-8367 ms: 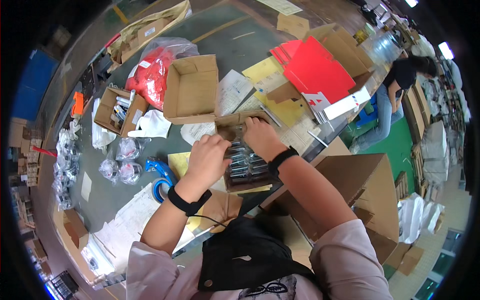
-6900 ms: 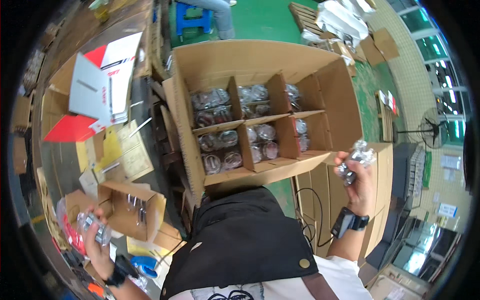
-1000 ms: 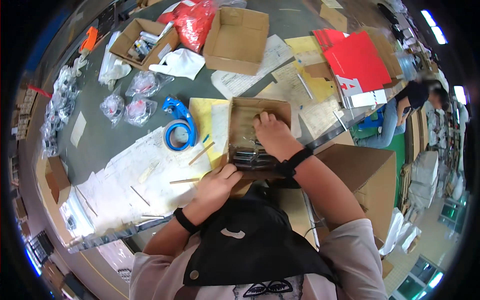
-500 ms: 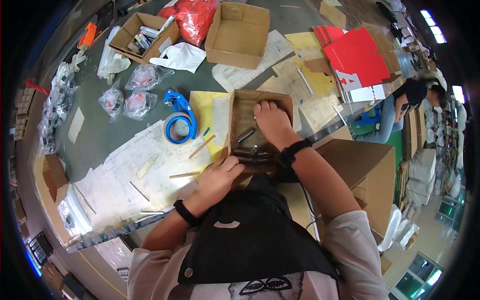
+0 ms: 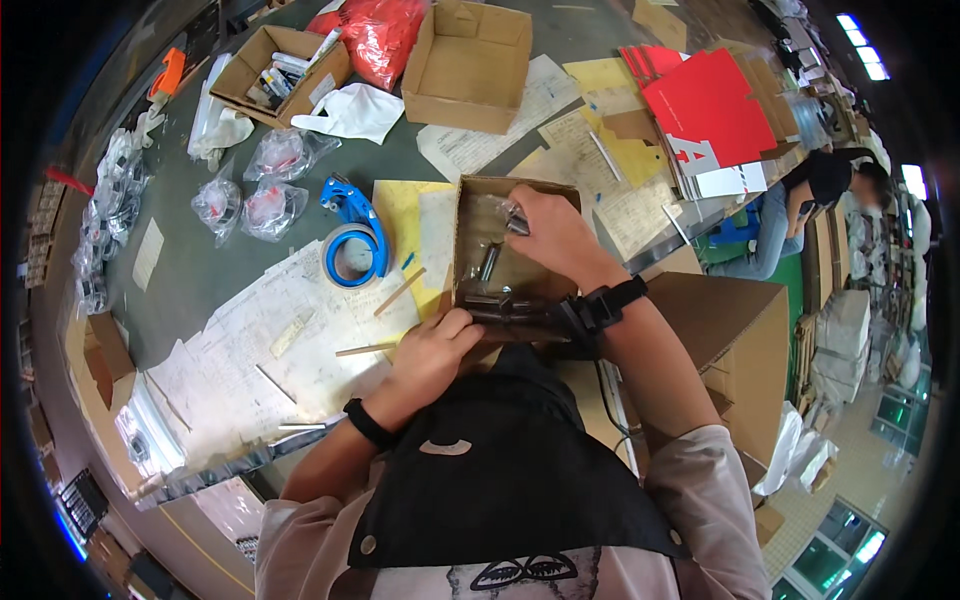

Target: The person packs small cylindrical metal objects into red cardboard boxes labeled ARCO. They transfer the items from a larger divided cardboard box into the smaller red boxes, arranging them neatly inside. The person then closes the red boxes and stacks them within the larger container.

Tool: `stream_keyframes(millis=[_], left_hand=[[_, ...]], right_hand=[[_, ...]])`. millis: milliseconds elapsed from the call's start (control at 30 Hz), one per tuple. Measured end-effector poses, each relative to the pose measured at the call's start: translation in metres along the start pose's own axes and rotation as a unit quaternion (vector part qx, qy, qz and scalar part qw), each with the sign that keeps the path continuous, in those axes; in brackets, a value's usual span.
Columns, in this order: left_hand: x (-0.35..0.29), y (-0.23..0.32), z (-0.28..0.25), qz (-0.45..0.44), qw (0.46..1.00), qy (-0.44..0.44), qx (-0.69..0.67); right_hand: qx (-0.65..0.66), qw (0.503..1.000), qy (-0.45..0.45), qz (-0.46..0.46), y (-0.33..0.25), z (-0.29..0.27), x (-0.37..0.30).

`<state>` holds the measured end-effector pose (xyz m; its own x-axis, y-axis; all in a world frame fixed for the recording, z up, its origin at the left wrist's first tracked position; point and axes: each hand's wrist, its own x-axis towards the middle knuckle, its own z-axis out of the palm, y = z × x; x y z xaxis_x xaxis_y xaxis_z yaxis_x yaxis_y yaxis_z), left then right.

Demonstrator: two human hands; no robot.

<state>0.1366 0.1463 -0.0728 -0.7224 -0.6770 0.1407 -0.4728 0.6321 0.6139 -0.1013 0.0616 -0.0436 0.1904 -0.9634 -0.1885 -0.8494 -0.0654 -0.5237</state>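
A small cardboard box stands at the table's near edge, tilted toward me. Several short dark metal cylinders, apparently in clear plastic, lie in it; one metal cylinder rests in the middle, others along the near side. My right hand reaches into the box and pinches a shiny metal piece, a short cylinder by its look, partly hidden by my fingers. My left hand is closed on the box's near left corner, its thumb and fingertips at the rim.
Left of the box sit a blue tape dispenser, papers and bagged round parts. Beyond are an open carton, a box of markers and a white glove. A large carton stands right; a person sits farther off.
My right hand has turned and come up slightly, and a metal piece now shows between its fingers. The cylinder in the middle has shifted a little. My left hand stays at the box corner.
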Motion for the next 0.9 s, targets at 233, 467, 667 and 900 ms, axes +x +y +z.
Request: stream_keyframes(millis=[233,467,667,900], left_hand=[[0.001,0.001,-0.002,-0.016,0.999,-0.027,-0.026],[0.0,0.001,-0.002,-0.016,0.999,-0.02,-0.027],[-0.001,0.002,-0.004,-0.021,0.999,-0.015,-0.028],[-0.001,0.004,-0.004,-0.025,0.999,-0.014,-0.029]], right_hand=[[-0.079,0.99,-0.054,-0.108,0.006,0.047,-0.003],[0.082,0.997,-0.012,0.004,0.017,0.038,-0.003],[0.528,0.835,-0.105,0.112,0.009,0.015,-0.019],[0.5,0.854,-0.13,0.052,0.006,0.013,-0.02]])
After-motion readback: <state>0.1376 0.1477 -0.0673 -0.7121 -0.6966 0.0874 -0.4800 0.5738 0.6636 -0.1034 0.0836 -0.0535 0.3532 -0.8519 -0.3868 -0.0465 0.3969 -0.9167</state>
